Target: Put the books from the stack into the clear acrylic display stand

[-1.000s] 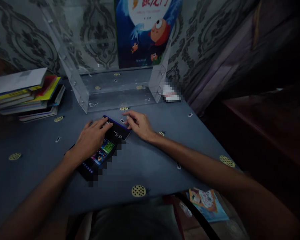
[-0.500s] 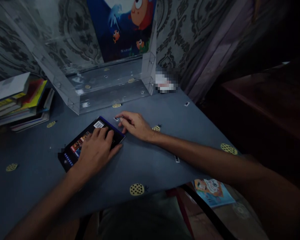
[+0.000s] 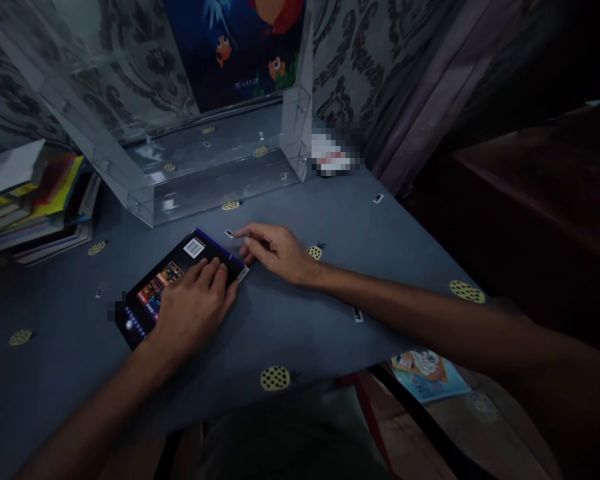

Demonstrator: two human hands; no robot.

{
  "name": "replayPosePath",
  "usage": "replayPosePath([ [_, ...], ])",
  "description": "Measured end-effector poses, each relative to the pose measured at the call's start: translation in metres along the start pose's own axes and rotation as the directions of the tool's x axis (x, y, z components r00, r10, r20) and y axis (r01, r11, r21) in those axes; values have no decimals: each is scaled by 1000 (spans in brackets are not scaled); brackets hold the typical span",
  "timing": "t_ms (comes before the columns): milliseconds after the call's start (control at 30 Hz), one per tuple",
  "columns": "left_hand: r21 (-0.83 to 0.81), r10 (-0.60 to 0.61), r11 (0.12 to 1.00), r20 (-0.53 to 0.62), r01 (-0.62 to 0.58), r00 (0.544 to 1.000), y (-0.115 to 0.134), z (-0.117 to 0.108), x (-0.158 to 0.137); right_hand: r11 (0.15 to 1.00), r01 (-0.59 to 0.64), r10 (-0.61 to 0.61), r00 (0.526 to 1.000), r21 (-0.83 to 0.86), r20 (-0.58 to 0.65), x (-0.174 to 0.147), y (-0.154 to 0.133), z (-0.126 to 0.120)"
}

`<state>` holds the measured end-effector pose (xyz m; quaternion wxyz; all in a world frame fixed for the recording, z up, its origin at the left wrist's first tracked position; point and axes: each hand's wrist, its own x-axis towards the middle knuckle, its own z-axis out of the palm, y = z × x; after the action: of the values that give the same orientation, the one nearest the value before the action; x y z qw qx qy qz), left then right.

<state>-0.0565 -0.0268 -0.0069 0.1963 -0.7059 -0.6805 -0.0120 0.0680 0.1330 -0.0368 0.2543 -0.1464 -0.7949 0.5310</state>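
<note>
A dark book (image 3: pixel 172 272) with a purple spine, a barcode and small coloured pictures lies flat on the blue table cover. Across its near right part rests my left hand (image 3: pixel 194 303), palm down, fingers laid over the cover and hiding some of it. Just beyond the book's right corner is my right hand (image 3: pixel 286 255), its index finger stretched out above the table and its other fingers loosely bent. Whether those bent fingers touch the book's edge I cannot tell.
A clear acrylic rack (image 3: pixel 227 190) stands at the back, holding a picture book (image 3: pixel 247 60) with orange fish. Several stacked books (image 3: pixel 35 200) lie at the left. A blurred white item (image 3: pixel 333 152) sits right of the rack. Below the table's edge is a blue-and-orange book (image 3: pixel 433 377).
My left hand has drawn its thumb in and shifted slightly on the book. The right hand stays near the same corner. The camera view has tilted a little downward.
</note>
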Motion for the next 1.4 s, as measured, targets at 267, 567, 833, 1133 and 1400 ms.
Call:
replayPosePath([
  [267,-23,5,1000,12,-4,1000,0,-3,1,999,26,-26,1000,-40,10,-6,-4,-3],
  [567,-11,4,1000,20,-4,1000,1,-5,2,1000,12,-11,1000,-13,3,-4,-2,-2],
  [833,-31,-11,999,36,12,999,2,-4,1,1000,13,-12,1000,-25,4,-3,-3,-2],
  [1133,-39,-28,999,45,29,999,2,-3,0,999,27,-27,1000,-28,0,-4,-1,-1],
  [1400,-11,-2,1000,26,2,1000,3,-3,0,994,66,-72,996,-91,-58,-6,-6,-3],
])
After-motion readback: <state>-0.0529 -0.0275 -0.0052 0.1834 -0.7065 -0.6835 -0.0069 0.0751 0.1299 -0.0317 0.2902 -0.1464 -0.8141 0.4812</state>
